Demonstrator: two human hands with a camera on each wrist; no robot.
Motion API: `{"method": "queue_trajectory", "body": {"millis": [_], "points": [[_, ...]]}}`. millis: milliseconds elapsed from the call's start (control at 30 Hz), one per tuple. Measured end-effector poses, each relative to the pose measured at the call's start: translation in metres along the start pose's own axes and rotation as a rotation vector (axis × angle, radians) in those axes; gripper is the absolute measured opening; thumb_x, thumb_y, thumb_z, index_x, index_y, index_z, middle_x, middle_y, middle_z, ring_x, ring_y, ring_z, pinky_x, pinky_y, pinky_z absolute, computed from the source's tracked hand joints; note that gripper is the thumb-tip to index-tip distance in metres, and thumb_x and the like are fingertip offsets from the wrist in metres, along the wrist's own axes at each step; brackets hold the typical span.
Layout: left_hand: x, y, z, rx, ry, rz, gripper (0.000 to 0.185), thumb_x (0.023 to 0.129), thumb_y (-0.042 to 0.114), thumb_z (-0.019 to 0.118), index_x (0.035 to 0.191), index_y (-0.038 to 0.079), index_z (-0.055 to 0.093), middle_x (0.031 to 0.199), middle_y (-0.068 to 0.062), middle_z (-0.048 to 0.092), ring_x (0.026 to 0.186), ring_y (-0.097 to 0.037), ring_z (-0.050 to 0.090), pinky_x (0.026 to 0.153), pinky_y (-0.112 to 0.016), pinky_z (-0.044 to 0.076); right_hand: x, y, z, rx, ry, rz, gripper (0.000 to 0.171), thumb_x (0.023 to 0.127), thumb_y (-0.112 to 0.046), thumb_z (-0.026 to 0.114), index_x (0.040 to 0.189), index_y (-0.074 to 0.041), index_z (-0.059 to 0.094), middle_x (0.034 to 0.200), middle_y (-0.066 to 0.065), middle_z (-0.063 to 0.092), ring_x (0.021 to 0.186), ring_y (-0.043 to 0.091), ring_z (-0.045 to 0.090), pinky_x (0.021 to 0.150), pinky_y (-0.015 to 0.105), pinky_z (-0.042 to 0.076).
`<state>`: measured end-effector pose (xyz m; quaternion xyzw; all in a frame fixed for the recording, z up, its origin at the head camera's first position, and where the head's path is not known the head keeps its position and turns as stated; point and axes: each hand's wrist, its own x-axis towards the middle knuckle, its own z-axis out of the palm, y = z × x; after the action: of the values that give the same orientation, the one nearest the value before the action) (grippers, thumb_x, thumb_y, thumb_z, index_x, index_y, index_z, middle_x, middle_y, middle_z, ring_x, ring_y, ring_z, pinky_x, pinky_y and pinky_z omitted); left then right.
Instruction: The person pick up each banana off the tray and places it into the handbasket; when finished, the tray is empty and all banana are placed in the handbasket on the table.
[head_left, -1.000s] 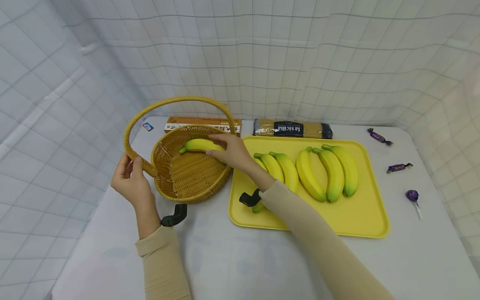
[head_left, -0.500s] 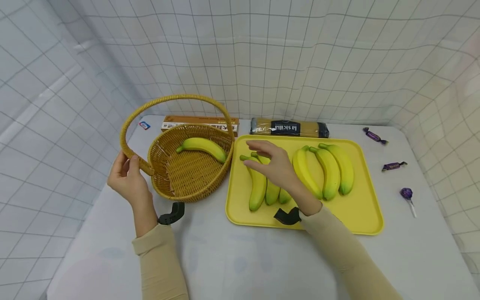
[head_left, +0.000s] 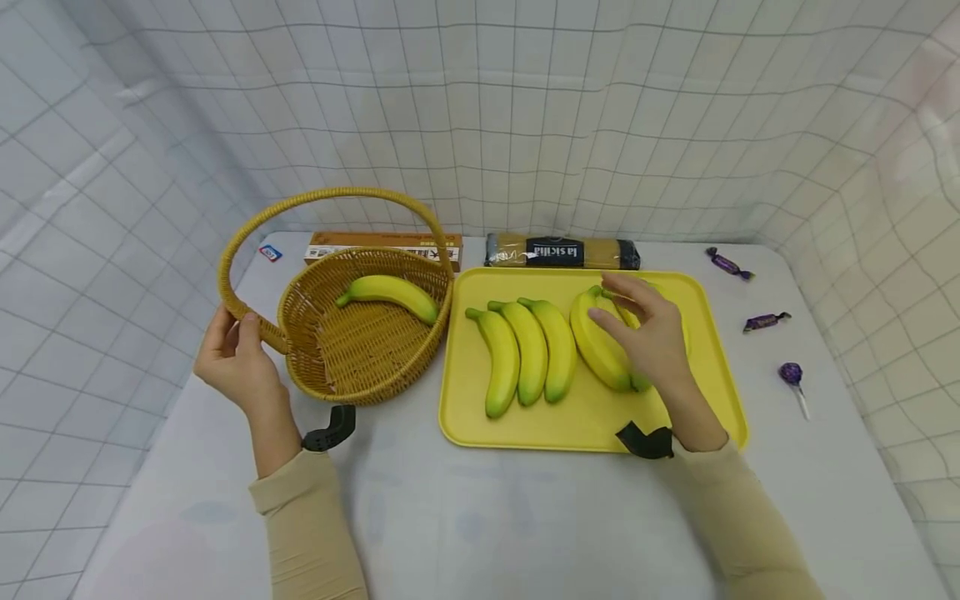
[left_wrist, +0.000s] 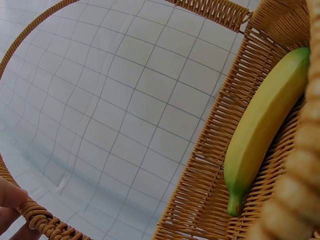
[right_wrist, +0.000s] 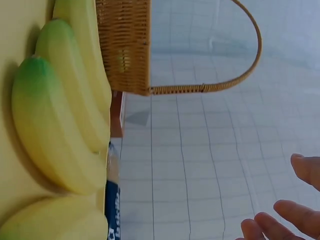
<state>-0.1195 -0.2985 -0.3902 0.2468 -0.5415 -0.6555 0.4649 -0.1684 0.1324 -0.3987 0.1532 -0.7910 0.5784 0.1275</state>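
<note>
Bananas (head_left: 600, 350) are lying in two groups of three on the yellow tray (head_left: 705, 421) at the middle right of the head frame, and the right hand (head_left: 648, 337) is hovering over the right-hand group with its grip apart, fingers spread and relaxed, closing on nothing. One more banana in the basket (head_left: 390, 293) is resting against the far wall. The left hand (head_left: 236, 367) is gripping the wicker handle (head_left: 247, 312) of the basket (head_left: 360, 367) at the left of the frame, fingers curled round it near its base. Each fruit is looking light, firm and smooth-skinned, probably a little slippery, so a wrap round the thick middle is likely safest; the stem end is offering less to hold. Neighbours are lying touching, so fingers are needing to slide between them.
</note>
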Motion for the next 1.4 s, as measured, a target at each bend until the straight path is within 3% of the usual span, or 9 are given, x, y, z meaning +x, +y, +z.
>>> {"method": "queue_trajectory", "body": {"millis": [200,500,900,1167,1400], "points": [[0.001,-0.001,0.0,-0.015,0.0,0.007,0.027,0.088,-0.003,0.064,0.11,0.008,0.075,0.099,-0.002,0.069,0.089,-0.013,0.061,0.082,-0.025,0.049,-0.005,0.015,-0.034,-0.051,0.151,0.042,0.046,0.087,-0.002,0.071,0.132,-0.003,0.061,0.13,0.014,0.061,0.113,-0.001,0.056,0.098,0.017,0.046],[0.001,-0.002,0.0,-0.009,0.004,-0.001,0.027,0.088,-0.003,0.064,0.109,0.009,0.076,0.098,-0.002,0.069,0.088,-0.012,0.06,0.082,-0.026,0.048,-0.007,0.041,-0.069,-0.149,0.275,0.196,0.049,0.088,-0.009,0.071,0.136,-0.01,0.059,0.136,0.011,0.058,0.117,0.006,0.057,0.101,0.024,0.047],[0.0,-0.001,0.001,-0.016,0.011,-0.004,0.028,0.088,-0.004,0.064,0.113,0.005,0.073,0.099,-0.002,0.069,0.091,-0.014,0.061,0.084,-0.026,0.049,-0.004,0.064,-0.077,-0.203,0.209,0.361,0.06,0.092,-0.024,0.069,0.147,-0.018,0.045,0.151,0.005,0.045,0.134,0.026,0.047,0.109,0.04,0.041],[0.001,-0.003,-0.001,-0.001,-0.003,0.004,0.028,0.089,-0.003,0.063,0.11,0.01,0.075,0.099,-0.001,0.068,0.09,-0.013,0.059,0.083,-0.026,0.048,-0.006,0.076,-0.078,-0.203,0.153,0.409,0.067,0.092,-0.035,0.067,0.15,-0.017,0.04,0.154,0.008,0.039,0.137,0.029,0.042,0.112,0.046,0.037],[0.002,-0.005,-0.002,-0.012,-0.009,0.019,0.028,0.089,-0.003,0.063,0.111,0.009,0.075,0.099,-0.002,0.068,0.089,-0.013,0.06,0.083,-0.026,0.049,-0.006,0.084,-0.078,-0.179,0.118,0.428,0.075,0.093,-0.034,0.065,0.155,-0.016,0.028,0.158,0.012,0.033,0.139,0.035,0.038,0.112,0.051,0.034]]}}
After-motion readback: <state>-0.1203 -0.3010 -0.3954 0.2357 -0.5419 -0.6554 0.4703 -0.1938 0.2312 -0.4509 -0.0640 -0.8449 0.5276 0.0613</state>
